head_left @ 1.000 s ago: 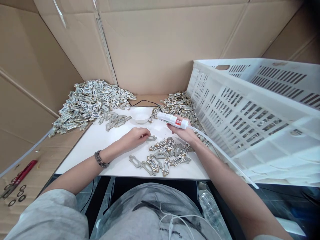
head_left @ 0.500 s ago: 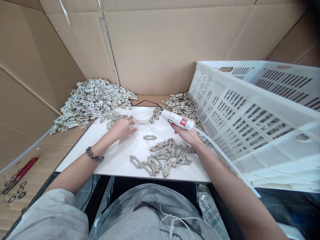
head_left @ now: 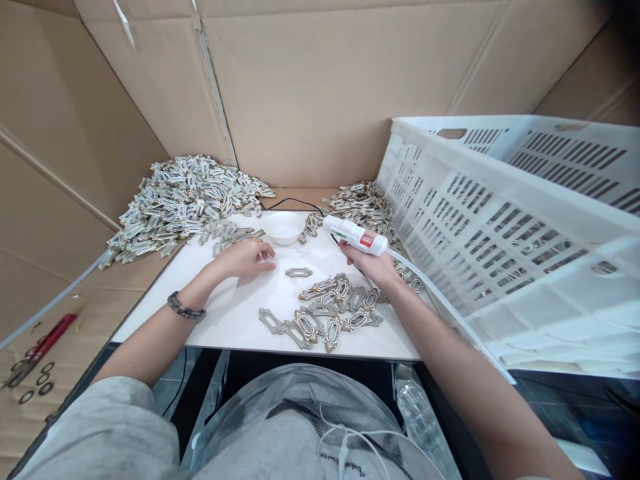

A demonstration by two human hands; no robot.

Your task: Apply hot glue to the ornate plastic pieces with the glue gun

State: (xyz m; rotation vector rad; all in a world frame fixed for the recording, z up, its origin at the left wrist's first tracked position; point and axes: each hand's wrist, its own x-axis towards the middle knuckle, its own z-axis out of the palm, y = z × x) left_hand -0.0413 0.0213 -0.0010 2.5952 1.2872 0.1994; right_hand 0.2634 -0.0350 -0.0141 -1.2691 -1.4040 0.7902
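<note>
My right hand [head_left: 375, 259] is wrapped round a white hot glue gun [head_left: 353, 233] with a red patch, its nozzle turned to the left. A long white glue stick [head_left: 440, 300] trails from the back of the gun. My left hand [head_left: 247, 257] hovers over the white board with loosely curled fingers, apart from the thumb; I see nothing in it. Beside it stands a shallow white bowl [head_left: 284, 228]. One grey label-holder plate [head_left: 299, 272] lies alone between my hands. Nearer to me is a loose cluster of ornate bronze and grey plates [head_left: 332, 332].
A large heap of plates [head_left: 185, 200] fills the back left, and a smaller heap [head_left: 363, 203] lies at the back right. The white slotted crate [head_left: 450, 183] stands on the right. Red-handled scissors [head_left: 47, 340] and several dark rings [head_left: 45, 388] lie on cardboard at left.
The fingers of my left hand have curled in a little more. The glue gun has tilted slightly in my right hand. The plates on the board have stayed put.
</note>
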